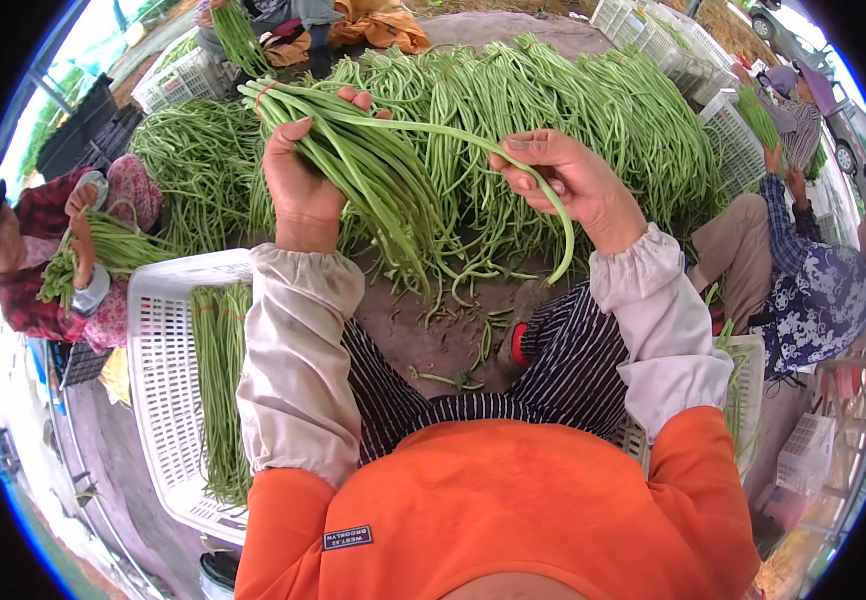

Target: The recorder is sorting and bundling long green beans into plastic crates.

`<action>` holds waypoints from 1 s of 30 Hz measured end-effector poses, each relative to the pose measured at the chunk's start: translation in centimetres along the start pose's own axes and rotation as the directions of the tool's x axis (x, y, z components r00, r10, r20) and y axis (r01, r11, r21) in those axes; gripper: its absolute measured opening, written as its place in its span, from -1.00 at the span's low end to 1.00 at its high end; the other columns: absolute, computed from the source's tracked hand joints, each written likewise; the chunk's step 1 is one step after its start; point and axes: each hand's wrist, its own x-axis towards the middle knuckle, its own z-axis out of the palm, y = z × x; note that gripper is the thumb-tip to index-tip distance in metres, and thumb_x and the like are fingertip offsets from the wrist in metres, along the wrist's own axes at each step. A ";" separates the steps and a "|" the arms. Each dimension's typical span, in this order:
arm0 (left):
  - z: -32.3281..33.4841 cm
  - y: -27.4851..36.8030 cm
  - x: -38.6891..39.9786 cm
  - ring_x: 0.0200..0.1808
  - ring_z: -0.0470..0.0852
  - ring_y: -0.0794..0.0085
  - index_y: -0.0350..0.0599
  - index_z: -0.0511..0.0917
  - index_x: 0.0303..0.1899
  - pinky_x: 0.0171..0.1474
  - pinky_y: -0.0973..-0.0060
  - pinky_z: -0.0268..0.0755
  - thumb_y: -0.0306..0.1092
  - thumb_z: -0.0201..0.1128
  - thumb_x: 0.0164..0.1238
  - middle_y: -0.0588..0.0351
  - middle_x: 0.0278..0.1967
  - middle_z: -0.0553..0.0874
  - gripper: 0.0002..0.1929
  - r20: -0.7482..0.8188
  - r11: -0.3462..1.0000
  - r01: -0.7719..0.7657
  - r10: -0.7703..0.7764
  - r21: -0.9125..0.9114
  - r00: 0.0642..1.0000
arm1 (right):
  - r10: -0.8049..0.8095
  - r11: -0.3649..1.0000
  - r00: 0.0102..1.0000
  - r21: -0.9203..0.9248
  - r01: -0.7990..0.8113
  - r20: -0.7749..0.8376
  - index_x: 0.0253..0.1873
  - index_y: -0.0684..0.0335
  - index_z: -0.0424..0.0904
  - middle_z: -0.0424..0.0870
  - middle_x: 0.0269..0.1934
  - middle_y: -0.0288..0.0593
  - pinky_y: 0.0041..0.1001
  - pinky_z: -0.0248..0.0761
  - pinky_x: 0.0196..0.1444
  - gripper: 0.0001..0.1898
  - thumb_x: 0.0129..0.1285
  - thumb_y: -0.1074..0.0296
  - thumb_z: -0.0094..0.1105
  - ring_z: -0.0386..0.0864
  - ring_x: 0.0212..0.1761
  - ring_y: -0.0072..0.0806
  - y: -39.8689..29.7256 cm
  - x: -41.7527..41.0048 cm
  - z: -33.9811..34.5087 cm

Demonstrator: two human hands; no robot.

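Note:
My left hand (301, 184) is wrapped around a thick bunch of green yard-long beans (384, 184), raised above the pile. A red band (260, 99) circles the bunch near its upper left end, while the other ends hang loose toward the ground. Between the thumb and fingers of my right hand (571, 176) is one long bean (444, 130). That bean stretches across from the bunch, and its far end bends down past my right hand. Behind both hands lies a large heap of yard-long beans (538, 97).
A white plastic crate (170, 420) with banded bean bunches (215, 390) stands at my left; another white crate (748, 367) is at my right. Bean scraps (444, 379) litter the ground between my legs. Co-workers sit around the heap, several holding beans, with more crates (185, 82) beside them.

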 end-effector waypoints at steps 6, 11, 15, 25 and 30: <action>0.9 -0.9 -0.6 0.04 0.57 0.07 -0.45 0.45 -0.01 0.35 -0.01 0.29 -0.31 0.13 0.03 -0.16 -0.10 0.59 -0.52 0.006 0.998 0.069 -0.069 0.000 0.998 | -0.037 0.992 0.999 -0.116 0.038 0.014 -0.02 0.50 0.59 0.58 -0.58 -0.25 -0.75 0.18 -0.73 -0.73 0.39 0.36 0.18 0.35 -0.74 -0.76 0.5 -0.1 2.3; 0.3 -1.6 -0.2 0.06 0.58 0.06 -0.44 0.41 0.02 0.32 -0.07 0.31 -0.32 0.04 0.15 -0.19 -0.08 0.59 -0.56 -0.012 0.998 0.059 -0.059 0.016 0.998 | -0.034 0.916 0.985 -0.400 -0.037 -0.167 0.00 0.41 0.65 0.56 -0.58 -0.34 -0.75 0.16 -0.63 -0.69 0.32 0.28 0.26 0.39 -0.65 -0.74 1.0 0.2 4.9; -1.2 1.5 0.6 0.07 0.59 0.05 -0.42 0.37 0.06 0.37 -0.11 0.26 -0.35 -0.03 0.17 -0.17 -0.03 0.57 -0.57 -0.178 0.984 -0.160 0.143 -0.083 0.974 | -0.062 0.730 0.996 -0.683 0.000 -0.067 0.01 0.43 0.64 0.53 -0.59 -0.31 -0.68 0.21 -0.60 -0.69 0.33 0.28 0.20 0.38 -0.66 -0.69 -0.3 -3.9 5.3; -3.8 6.9 -0.4 0.06 0.60 -0.03 -0.45 0.38 0.10 0.47 -0.19 0.03 -0.41 0.12 0.13 -0.18 0.00 0.59 -0.52 -0.143 0.946 -0.207 0.176 -0.249 0.974 | -0.663 0.120 0.474 -0.708 -0.696 -0.579 0.03 0.41 0.64 0.67 -0.18 -0.28 -0.60 0.36 -0.13 -0.74 0.31 0.42 0.21 0.51 -0.20 -0.61 -8.7 -36.4 0.4; -3.2 6.2 -0.3 0.07 0.60 -0.04 -0.45 0.39 0.11 0.48 -0.20 0.02 -0.46 0.16 0.13 -0.14 0.02 0.60 -0.53 -0.088 0.941 -0.157 0.137 -0.300 0.987 | -0.511 0.307 0.180 -0.375 -0.875 -0.840 -0.02 0.37 0.63 0.64 -0.23 -0.20 -0.54 0.41 -0.07 -0.75 0.20 0.49 0.19 0.54 -0.20 -0.50 -2.0 -51.4 1.5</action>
